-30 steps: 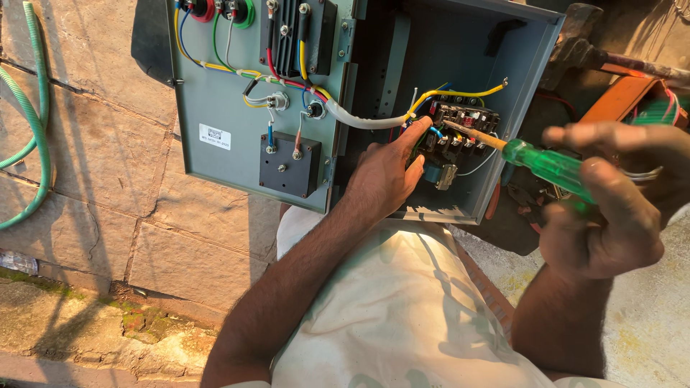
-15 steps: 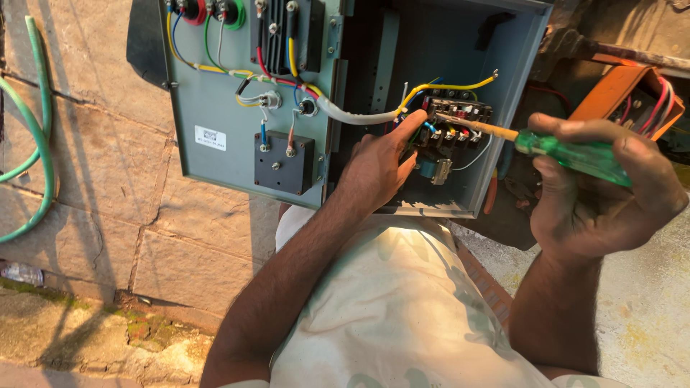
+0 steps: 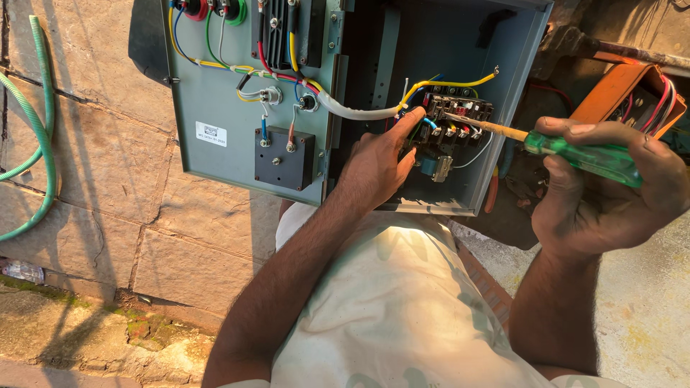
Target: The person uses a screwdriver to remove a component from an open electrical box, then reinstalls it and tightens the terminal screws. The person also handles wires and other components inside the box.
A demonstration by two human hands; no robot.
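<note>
A grey metal electrical box [image 3: 460,43] stands open, its door [image 3: 215,93] swung to the left. Inside sits a black contactor block [image 3: 456,118] with yellow, blue and white wires. My left hand [image 3: 377,165] reaches into the box, its forefinger touching the block's left end beside a yellow wire [image 3: 445,82]. My right hand [image 3: 611,187] grips a green-handled screwdriver [image 3: 582,154]. The screwdriver's tip rests on the top of the block.
The door carries red and green push buttons [image 3: 215,8], a small black box [image 3: 284,158] and a white sleeved cable [image 3: 352,111]. A green hose [image 3: 39,136] lies on the stone paving at the left. An orange case [image 3: 625,90] with wires stands right of the box.
The view has shifted slightly. My right hand has brought the screwdriver tip further left onto the block, while my left forefinger stays at the block's left end.
</note>
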